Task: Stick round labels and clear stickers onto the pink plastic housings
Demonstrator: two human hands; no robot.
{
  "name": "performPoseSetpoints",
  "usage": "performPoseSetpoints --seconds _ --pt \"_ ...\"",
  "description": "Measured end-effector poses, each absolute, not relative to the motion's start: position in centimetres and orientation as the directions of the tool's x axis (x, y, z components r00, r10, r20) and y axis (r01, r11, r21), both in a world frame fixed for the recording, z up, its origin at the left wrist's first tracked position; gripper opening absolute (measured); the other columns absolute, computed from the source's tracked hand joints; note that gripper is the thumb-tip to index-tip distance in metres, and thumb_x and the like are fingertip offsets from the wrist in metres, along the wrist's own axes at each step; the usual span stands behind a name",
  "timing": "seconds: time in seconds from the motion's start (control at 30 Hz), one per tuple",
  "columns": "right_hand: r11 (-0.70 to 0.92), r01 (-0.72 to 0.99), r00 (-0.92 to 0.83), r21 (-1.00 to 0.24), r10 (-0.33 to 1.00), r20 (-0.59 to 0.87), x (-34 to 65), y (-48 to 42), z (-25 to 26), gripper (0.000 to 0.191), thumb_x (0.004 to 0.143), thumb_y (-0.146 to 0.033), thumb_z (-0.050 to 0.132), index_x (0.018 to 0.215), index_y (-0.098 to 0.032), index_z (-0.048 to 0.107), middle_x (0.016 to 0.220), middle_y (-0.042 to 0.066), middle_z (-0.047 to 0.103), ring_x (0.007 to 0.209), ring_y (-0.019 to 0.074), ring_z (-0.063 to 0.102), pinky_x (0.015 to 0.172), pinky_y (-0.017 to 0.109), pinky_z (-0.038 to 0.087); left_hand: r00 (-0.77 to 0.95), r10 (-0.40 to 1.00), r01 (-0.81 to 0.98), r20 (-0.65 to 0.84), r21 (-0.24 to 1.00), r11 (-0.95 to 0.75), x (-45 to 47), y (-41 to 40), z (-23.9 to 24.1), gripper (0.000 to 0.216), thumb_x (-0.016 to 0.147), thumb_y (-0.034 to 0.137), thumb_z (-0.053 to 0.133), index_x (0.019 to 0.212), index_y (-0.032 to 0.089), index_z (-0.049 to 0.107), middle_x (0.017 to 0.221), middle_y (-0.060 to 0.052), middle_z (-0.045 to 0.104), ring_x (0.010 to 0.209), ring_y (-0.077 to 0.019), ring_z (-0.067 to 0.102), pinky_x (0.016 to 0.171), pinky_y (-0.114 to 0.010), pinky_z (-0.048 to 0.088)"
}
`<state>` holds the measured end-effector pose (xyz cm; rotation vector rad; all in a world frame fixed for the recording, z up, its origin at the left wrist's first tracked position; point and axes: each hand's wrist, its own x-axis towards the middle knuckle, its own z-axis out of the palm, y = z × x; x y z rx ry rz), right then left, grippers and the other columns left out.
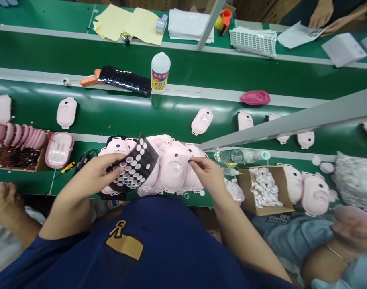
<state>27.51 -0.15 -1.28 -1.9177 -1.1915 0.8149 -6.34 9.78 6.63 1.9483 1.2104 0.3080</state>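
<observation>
My left hand [107, 172] grips a dark sheet of round stickers [137, 166], which bends upward at its far corner. Rows of pale discs cover part of it. Thumb and fingertip of my right hand [209, 174] are pinched together at the right edge of a pale pink plastic shell [173, 166]. Whatever sits in that pinch is too small to make out. The shell lies on a pile of similar pink shells, with a small dark square near its top and a round recess in the middle. The sheet hides part of the pile on the left.
A slanting grey metal bar [280, 120] crosses on the right. Beyond the pile stands a white glue bottle [160, 72]. Boxes of small parts [264, 188] and wired pieces [23, 154] flank me. Pink shells lie along the green belt [126, 116]. Co-workers' hands [322, 16] show at the edges.
</observation>
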Motion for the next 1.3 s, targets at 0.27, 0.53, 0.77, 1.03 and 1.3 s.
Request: performPoseSetpoints --seconds 0.27,0.53,0.77,1.03,1.3 --pt "-0.017 0.894 0.087 -0.447 0.987 0.136 25.5 2.1 -4.3 0.024 0.093 -0.021 0.054 0.096 -0.020 0.078 0.095 0.007 0.079 0.089 0.0215 0.071 0.081 0.033 0.053 0.347 0.895 0.675 -0.281 0.738 -0.031 -7.1 11.9 6.2 0.043 0.081 0.048 0.060 0.115 0.023 0.070 0.113 -0.006 0.074 0.100 -0.0280 0.069 0.096 -0.044 0.055" --pt "0.094 0.991 -0.063 -0.098 0.959 0.276 25.0 2.3 -4.7 0.023 0.096 -0.018 0.056 0.089 -0.020 0.078 0.089 0.004 0.078 0.072 0.0161 0.063 0.066 0.031 0.040 0.268 0.918 0.662 -0.292 0.748 0.045 -7.1 12.5 7.0 0.039 0.082 0.042 0.063 0.113 0.017 0.068 0.109 -0.006 0.074 0.098 -0.0242 0.066 0.092 -0.036 0.054" --pt "0.111 0.994 -0.111 0.004 0.985 0.131 24.7 2.3 -3.8 0.023 0.095 -0.016 0.056 0.100 -0.019 0.077 0.099 0.006 0.077 0.075 0.0182 0.060 0.067 0.034 0.035 0.206 0.940 0.632 -0.273 0.770 0.085 -7.9 12.9 6.4 0.038 0.081 0.040 0.066 0.113 0.020 0.070 0.101 -0.003 0.073 0.089 -0.0213 0.066 0.080 -0.031 0.055" --pt "0.087 0.995 -0.088 0.058 0.996 0.012 24.3 2.8 -2.7 0.025 0.095 -0.016 0.055 0.105 -0.020 0.077 0.102 0.007 0.076 0.077 0.0192 0.058 0.069 0.034 0.032 0.226 0.933 0.601 -0.280 0.793 0.093 -7.9 13.1 5.5 0.038 0.081 0.038 0.066 0.113 0.018 0.070 0.104 -0.006 0.074 0.093 -0.0228 0.067 0.083 -0.035 0.055" --pt "0.135 0.987 -0.121 0.083 0.981 -0.152 23.5 4.3 -0.9 0.026 0.092 -0.010 0.052 0.090 -0.016 0.077 0.091 0.011 0.074 0.074 0.0201 0.057 0.067 0.035 0.028 0.209 0.940 0.594 -0.271 0.798 0.098 -7.8 13.1 5.1 0.040 0.079 0.039 0.066 0.112 0.016 0.070 0.106 -0.008 0.074 0.093 -0.0252 0.068 0.085 -0.040 0.054"
